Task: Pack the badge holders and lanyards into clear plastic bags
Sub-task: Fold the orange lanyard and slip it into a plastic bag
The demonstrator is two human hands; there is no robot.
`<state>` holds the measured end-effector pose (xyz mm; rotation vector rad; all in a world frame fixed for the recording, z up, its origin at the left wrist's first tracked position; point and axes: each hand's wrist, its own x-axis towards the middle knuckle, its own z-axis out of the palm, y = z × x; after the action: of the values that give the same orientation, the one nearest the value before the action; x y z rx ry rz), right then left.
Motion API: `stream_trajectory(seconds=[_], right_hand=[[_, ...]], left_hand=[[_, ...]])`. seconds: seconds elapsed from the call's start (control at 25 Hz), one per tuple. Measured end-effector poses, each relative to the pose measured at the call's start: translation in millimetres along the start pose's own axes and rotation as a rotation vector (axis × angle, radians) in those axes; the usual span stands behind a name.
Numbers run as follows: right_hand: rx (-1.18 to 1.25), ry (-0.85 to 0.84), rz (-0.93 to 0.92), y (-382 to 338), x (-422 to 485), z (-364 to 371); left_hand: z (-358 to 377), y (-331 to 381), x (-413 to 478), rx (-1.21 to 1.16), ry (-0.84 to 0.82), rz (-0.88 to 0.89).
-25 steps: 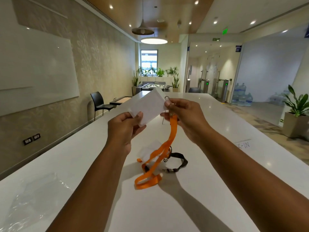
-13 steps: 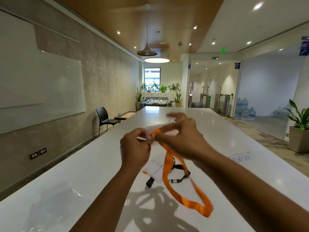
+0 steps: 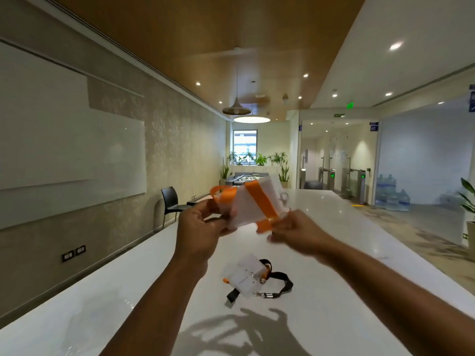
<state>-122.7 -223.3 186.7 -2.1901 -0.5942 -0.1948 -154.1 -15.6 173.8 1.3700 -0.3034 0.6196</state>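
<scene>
I hold a white badge holder [image 3: 246,204] up in front of me, above the table. An orange lanyard [image 3: 259,202] is wound across its face, with a loop sticking out at its left end. My left hand [image 3: 203,222] grips the holder's left side. My right hand [image 3: 295,229] pinches the lanyard's end at the holder's lower right corner, near the metal clip [image 3: 284,197]. On the white table [image 3: 334,253] below lie a second badge holder [image 3: 244,277] and a black lanyard [image 3: 280,286]. Clear plastic bags [image 3: 84,319] lie at the near left.
The long white table stretches away from me. A black chair [image 3: 171,202] stands by the left wall under a whiteboard [image 3: 72,150]. Potted plants [image 3: 469,201] and water bottles [image 3: 390,192] stand on the right, off the table.
The orange lanyard, hanging loose to the table a second ago, is now wrapped around the badge holder. Both hands rose and the view tilted up.
</scene>
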Motion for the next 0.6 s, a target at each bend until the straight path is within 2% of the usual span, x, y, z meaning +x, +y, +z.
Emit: stream_trajectory(seconds=[0.08, 0.16, 0.28, 0.44, 0.52, 0.6], right_hand=[[0.075, -0.084, 0.005, 8.1, -19.6, 25.3], [0.115, -0.008, -0.022, 7.6, -38.6, 40.9], [0.181, 0.002, -0.132, -17.6, -59.5, 38.1], [0.583, -0.025, -0.190, -63.9, -50.8, 10.3], [0.666, -0.015, -0.160, -73.8, -32.7, 2.4], [0.707, -0.027, -0.108, -69.1, -14.9, 5.7]], left_hand=[[-7.3, 5.7, 1.3, -0.022, 0.154, 0.017], [-17.1, 8.1, 0.5, 0.041, 0.275, 0.053], [-26.8, 5.6, -11.3, 0.328, 0.347, 0.083], [-30.4, 1.3, -40.6, 0.637, 0.234, 0.013], [-36.0, 5.3, -56.7, 0.675, 0.155, -0.013], [-42.7, 13.4, -73.4, 0.601, 0.096, -0.031]])
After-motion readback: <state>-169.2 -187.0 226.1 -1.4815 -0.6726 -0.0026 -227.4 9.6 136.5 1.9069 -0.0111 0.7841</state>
